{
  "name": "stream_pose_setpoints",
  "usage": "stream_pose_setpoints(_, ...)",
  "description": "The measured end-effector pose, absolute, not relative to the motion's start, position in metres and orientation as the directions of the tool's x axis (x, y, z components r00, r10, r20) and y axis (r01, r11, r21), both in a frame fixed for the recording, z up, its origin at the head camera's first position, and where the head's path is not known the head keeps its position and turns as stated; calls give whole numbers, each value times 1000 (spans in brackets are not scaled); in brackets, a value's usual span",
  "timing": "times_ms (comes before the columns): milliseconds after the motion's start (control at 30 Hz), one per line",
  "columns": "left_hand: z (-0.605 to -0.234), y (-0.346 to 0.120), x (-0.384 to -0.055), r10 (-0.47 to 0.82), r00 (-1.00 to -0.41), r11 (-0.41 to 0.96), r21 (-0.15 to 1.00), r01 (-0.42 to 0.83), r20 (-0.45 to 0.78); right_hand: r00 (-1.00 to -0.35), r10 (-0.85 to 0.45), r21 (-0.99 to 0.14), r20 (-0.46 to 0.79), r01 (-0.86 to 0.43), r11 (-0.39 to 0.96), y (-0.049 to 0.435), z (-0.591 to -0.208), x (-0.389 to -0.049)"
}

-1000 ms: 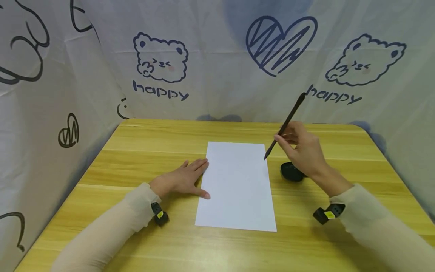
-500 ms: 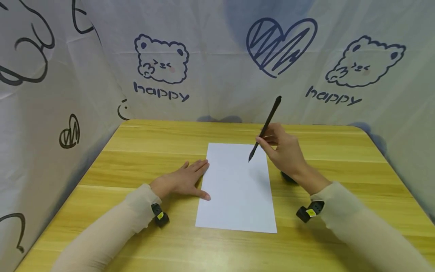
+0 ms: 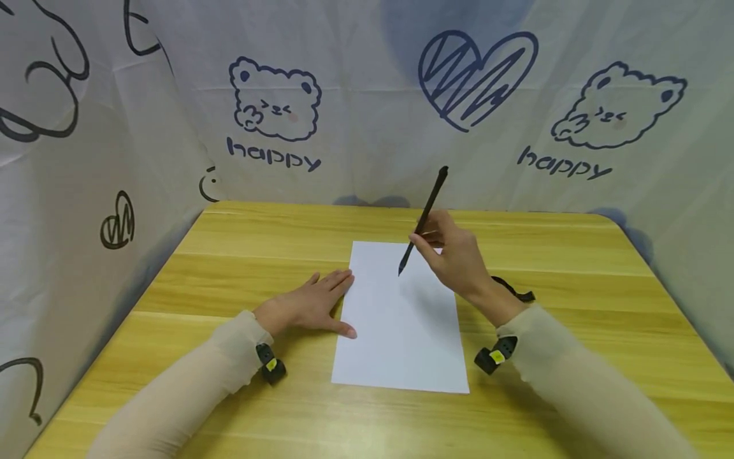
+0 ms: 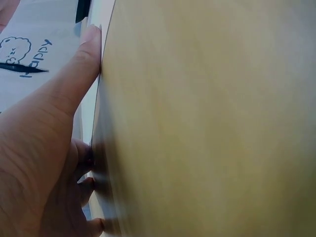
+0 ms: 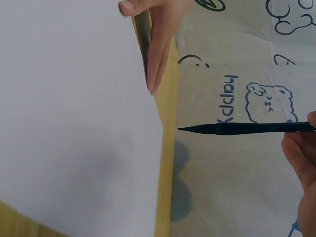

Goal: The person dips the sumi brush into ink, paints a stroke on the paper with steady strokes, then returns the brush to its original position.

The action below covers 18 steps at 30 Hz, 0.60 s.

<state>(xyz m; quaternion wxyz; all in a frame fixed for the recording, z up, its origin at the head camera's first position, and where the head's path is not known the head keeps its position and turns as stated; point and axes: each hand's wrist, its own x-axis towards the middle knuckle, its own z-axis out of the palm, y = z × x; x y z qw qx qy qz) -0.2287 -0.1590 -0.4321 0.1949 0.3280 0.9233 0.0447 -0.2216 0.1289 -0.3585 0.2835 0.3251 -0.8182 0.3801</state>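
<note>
Slender black brush [image 3: 431, 203]: tip down, top leaning right, over white paper sheet [image 3: 395, 357].
Right hand [image 3: 457, 258]: fingers pinching brush.
Left hand [image 3: 309, 307]: fingers straight.

We seem to be in a small curtained-off recording corner. Pale, creased cloth [image 3: 367, 127] hangs behind the table [image 3: 373, 427] and along its sides, so we cannot tell whether a home, an office or a studio lies beyond. Blue and black doodles mark the cloth: bear heads [image 3: 275, 95], a large scribbled heart [image 3: 478, 78] and the word "happy" [image 3: 274, 155]. The tabletop has yellowish wood grain, and a sheet of paper [image 3: 401, 347] lies on it, as on a desk. We read the recording from the little black cameras [image 3: 273, 368] at the person's cuffs [image 3: 243, 335].
</note>
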Motion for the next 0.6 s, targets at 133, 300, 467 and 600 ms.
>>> stream_pose_setpoints(133,-431,-158,-228,616,-713,786,197,586,-335,-646,-310,-465,698,-738,490,121,-362,-224)
stream_pose_setpoints(300,-431,-158,-228,619,-711,783,204,587,-332,-658,-305,-475,688,-727,496,111,-367,-227)
stream_pose_setpoints(467,-432,-160,-229,622,-710,782,211,587,-331,-658,-310,-467,687,-726,505,101,-370,-230)
stream_pose_setpoints(600,-432,-160,-229,626,-710,779,221,587,-323,-659,-305,-476,688,-727,495,93,-372,-231)
